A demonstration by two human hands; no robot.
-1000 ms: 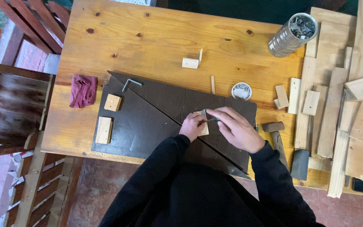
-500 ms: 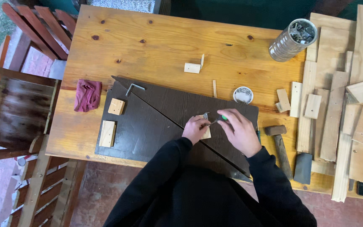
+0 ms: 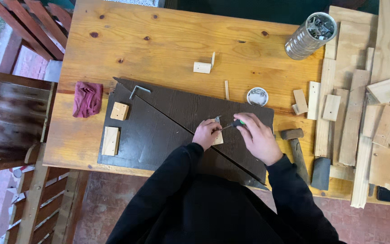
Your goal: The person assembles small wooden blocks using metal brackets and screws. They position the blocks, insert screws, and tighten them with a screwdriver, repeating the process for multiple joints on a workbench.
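My left hand (image 3: 206, 133) presses a small wooden block (image 3: 218, 138) onto the dark board (image 3: 159, 131) and pinches a small metal bracket at the block's top. My right hand (image 3: 258, 137) grips a screwdriver (image 3: 232, 125) with a green and black handle, its tip pointing left at the bracket. Both hands sit close together near the board's right half. Two more small wooden blocks (image 3: 119, 110) (image 3: 110, 140) lie on the board's left part, and a bent metal bracket (image 3: 137, 91) lies near its upper left edge.
On the wooden table (image 3: 168, 40) are a red cloth (image 3: 87, 98), a small block (image 3: 202, 67), a round lid of screws (image 3: 257, 96), a metal tin (image 3: 310, 35), a hammer (image 3: 296, 149) and stacked planks (image 3: 375, 113) at right. Dark chairs stand left.
The view has shifted slightly. My hands stay on the block, with the right hand and screwdriver a little lower and closer to the bracket.
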